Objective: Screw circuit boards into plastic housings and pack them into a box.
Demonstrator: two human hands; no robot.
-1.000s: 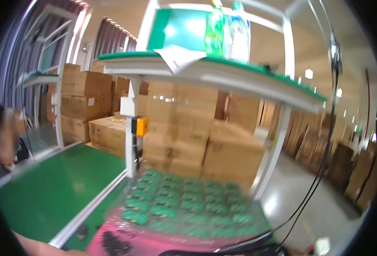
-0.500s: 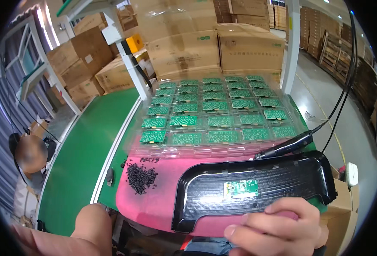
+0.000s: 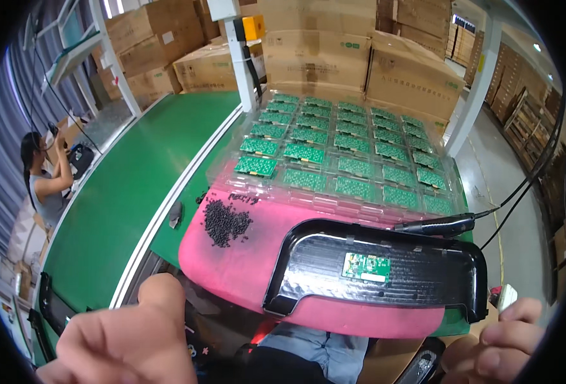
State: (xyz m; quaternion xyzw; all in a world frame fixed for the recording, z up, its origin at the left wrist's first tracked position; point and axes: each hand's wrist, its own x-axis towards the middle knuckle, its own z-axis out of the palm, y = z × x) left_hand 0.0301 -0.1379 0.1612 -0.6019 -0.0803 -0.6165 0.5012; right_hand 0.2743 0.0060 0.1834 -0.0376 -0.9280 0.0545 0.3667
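My left hand is at the lower left, off the pink pad, palm showing. Its thumb stands up apart from the bent fingers, and nothing shows in it. My right hand is at the lower right, beyond the cover's corner. Its fingers are loosely curled but apart, with no held thing visible. A curved glossy black plastic cover lies on the pink pad, hollow side up. One green circuit board rests in its middle. Left of the cover is a pile of small black screws or similar pieces.
Stacked clear trays with rows of green boards stand behind the cover. A corded black electric screwdriver lies at their right front. A green conveyor runs along the left, with a co-worker beyond. Cardboard boxes fill the back.
The view has shifted, so the bench appears higher and turned. My right hand has moved away from the cover's front edge to the lower right. My left hand stays low at the left.
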